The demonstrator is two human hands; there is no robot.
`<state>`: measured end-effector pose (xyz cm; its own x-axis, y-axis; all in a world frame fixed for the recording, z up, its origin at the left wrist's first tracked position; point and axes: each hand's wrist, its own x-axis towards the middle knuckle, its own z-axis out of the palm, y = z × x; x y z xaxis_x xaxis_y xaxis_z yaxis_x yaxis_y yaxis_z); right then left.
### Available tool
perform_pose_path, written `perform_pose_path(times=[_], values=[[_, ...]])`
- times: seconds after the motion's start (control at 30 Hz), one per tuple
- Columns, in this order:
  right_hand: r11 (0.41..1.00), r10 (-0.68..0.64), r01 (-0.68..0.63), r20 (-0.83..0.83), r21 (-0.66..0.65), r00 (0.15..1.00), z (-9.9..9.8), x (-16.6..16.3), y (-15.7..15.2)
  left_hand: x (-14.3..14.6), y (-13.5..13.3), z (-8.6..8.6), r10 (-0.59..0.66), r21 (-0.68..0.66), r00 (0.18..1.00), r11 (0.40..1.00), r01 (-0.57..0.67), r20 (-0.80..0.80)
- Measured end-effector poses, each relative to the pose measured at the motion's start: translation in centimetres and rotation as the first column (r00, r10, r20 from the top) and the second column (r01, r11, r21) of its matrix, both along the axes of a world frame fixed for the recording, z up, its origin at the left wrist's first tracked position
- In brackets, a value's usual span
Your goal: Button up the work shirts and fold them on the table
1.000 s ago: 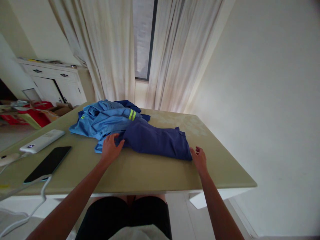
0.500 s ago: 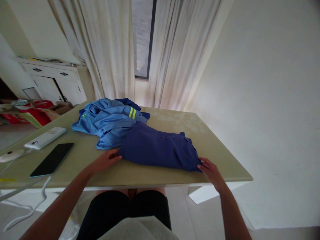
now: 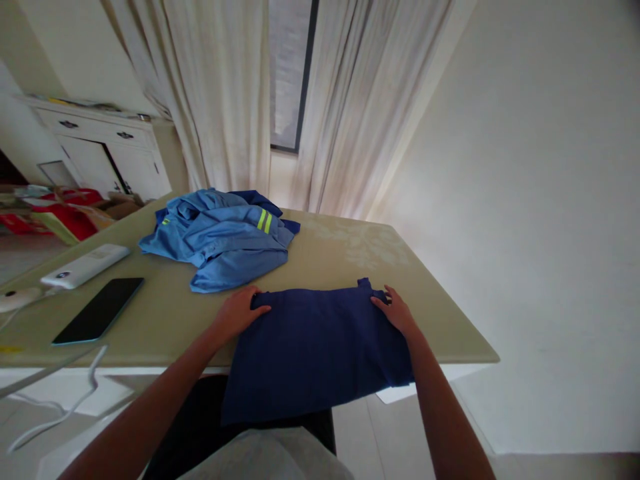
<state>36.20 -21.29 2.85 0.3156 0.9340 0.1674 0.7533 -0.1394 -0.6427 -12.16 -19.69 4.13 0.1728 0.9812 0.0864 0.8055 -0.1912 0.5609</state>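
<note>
Since the frame half a second before, the dark blue garment (image 3: pixel 315 347) had slid toward me off the far heap and now lay by itself, its far edge flat on the counter (image 3: pixel 440 313) and its near part hanging over the front edge above my lap. From the head camera, my left hand (image 3: pixel 239 312) sat on the garment's far left corner, its fingers (image 3: pixel 260 308) curled down onto the cloth and pinching its edge. My right hand (image 3: pixel 397 310) held the far right corner beside a small tab of fabric, with its fingers (image 3: pixel 381 301) closed on the hem there. Both hands had moved up and apart from where they were, so the cloth stretched flat between them. Beyond it, well clear of the garment now, lay a crumpled light blue jacket (image 3: pixel 223 243) with two yellow-green stripes (image 3: pixel 265 221) on a sleeve and a bit of darker blue cloth showing behind it. To the left on the counter lay a black phone (image 3: pixel 99 319), with a white power bank (image 3: pixel 85 265) just past it and white cables (image 3: pixel 60 373) trailing off the front edge. Cream curtains (image 3: pixel 225 100) hung behind the counter, and a white cabinet (image 3: pixel 100 147) stood at the far left.
</note>
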Motion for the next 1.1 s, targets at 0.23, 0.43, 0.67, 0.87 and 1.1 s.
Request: perform_pose_path(times=[0.23,0.43,0.67,0.87,1.1], values=[[0.991,0.133,-0.133,0.035,-0.002,0.991,1.0,-0.5,0.7,-2.5,-1.5,-0.4,0.040,0.037,0.995,0.998,-0.044,0.092],[0.992,0.118,-0.119,0.020,0.048,0.993,3.0,-1.8,1.3,-3.6,1.1,0.1,-0.044,0.012,0.997,0.999,0.043,0.065],[0.985,0.171,-0.167,0.173,-0.033,0.970,2.2,-2.7,3.6,-2.8,1.7,-1.3,-0.081,0.041,0.995,0.996,0.083,-0.050],[0.878,0.469,-0.420,0.237,-0.229,0.851,4.0,-3.3,5.5,-1.6,1.2,-1.1,-0.085,0.059,0.994,0.994,0.089,-0.071],[0.842,0.531,-0.474,0.241,-0.257,0.813,5.6,-2.5,5.5,-1.8,1.1,-1.7,-0.048,0.074,0.997,0.996,0.053,-0.061]])
